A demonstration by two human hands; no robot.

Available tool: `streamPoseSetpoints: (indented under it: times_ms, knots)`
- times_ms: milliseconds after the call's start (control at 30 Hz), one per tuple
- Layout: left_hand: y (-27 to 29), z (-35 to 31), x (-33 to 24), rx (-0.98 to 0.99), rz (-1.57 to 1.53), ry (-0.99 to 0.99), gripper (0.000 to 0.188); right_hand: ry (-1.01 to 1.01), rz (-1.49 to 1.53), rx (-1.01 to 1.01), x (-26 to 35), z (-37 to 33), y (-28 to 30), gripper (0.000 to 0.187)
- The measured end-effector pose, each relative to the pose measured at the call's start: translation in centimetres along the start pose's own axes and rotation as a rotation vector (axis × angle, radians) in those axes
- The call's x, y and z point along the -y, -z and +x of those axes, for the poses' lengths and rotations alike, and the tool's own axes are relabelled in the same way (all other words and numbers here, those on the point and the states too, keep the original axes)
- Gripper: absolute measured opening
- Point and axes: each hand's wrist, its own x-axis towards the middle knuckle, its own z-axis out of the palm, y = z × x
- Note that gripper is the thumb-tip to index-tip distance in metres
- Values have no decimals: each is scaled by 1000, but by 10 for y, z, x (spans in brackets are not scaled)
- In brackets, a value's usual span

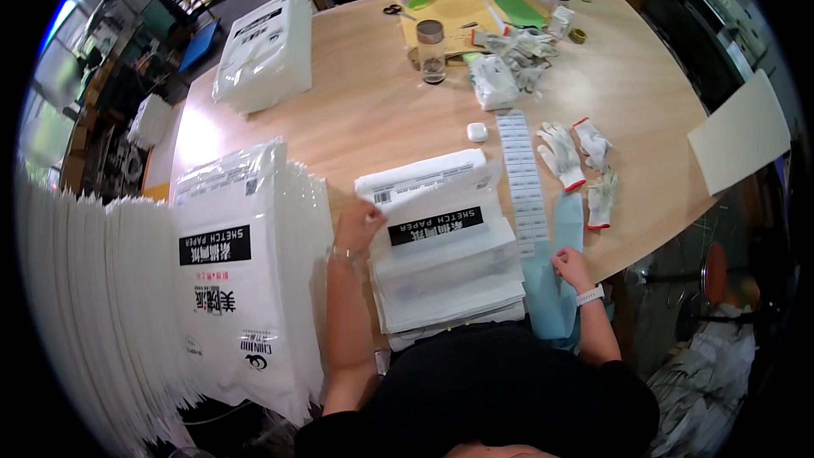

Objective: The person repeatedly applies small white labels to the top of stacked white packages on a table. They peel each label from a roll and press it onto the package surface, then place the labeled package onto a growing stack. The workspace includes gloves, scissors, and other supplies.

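Note:
A stack of white paper packs in clear bags (445, 267) lies on the round wooden table (373, 110) right in front of me. My left hand (359, 222) grips the left edge of the top pack, which carries a black label strip, and lifts it slightly. My right hand (571, 266) rests at the table edge on a light blue backing sheet (566, 229), fingers pinched at a long strip of white stickers (524, 182) that runs away from me.
A tall leaning pile of white packs (242, 280) stands at my left, more white sheets (85, 305) beyond it. Further off lie another pack (264, 51), a clear jar (432, 51), scissors (392, 9), white work gloves (581, 161), a small white case (477, 131), a white board (742, 131).

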Motion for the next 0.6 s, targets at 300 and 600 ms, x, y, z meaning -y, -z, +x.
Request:
streamPoseSetpoints:
  times_ms: [300,600]
  knots:
    - [-26,-129,-21,694,142,77,22,-1,114,-44,24,1,-16,40]
    - [-168,-31,-138,753,-1354,939,21,236,701,-82,98,-19,42,35]
